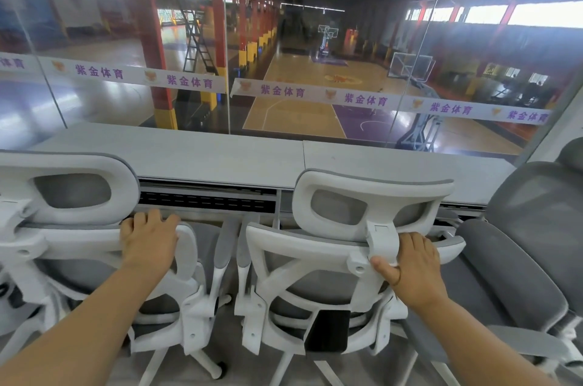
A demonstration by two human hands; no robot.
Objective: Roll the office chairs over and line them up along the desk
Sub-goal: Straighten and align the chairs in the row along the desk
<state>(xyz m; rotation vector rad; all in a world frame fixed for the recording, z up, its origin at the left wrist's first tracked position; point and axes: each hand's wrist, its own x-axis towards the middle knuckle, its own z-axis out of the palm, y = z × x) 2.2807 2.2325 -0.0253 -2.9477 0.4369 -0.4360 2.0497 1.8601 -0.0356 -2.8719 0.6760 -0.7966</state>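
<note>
Behind the desk (220,158), hands (148,240) hide chair-back (315,247) tops.

White frosted strip (277,90) across the far glass wall (94,23) repeats purple "紫金体育". An orange emblem sits beside each repeat. No other readable text.

We counted three office chairs: a white-framed left chair (63,221), a white-framed middle chair (315,259), and a grey right chair (520,243) cut off by the edge. We saw two hands, a left hand (150,240) and a right hand (410,262), one on each white chair's backrest. The desk (220,158) showed two top panels meeting at one seam.
</note>
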